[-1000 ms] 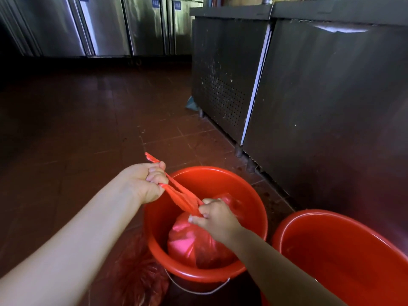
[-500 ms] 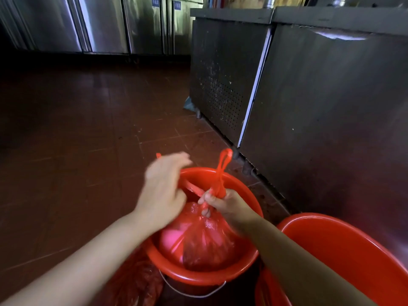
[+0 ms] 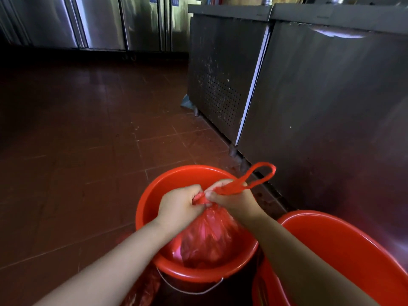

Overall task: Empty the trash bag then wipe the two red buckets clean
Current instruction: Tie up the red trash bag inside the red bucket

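A full red trash bag sits inside a red bucket on the floor in front of me. My left hand and my right hand meet over the bucket, both closed on the bag's twisted neck. A looped red handle of the bag sticks out past my right hand. A second red bucket stands at the lower right, touching or nearly touching the first; my right forearm crosses its rim.
Steel counter cabinets run along the right, close behind both buckets. Steel fridge doors line the far wall. Dark red floor tiles stretch to the left. Crumpled red plastic lies by the bucket's lower left side.
My left hand came in from the left and closed on the bag's neck beside my right hand. The handle loop swung from upright to the right.
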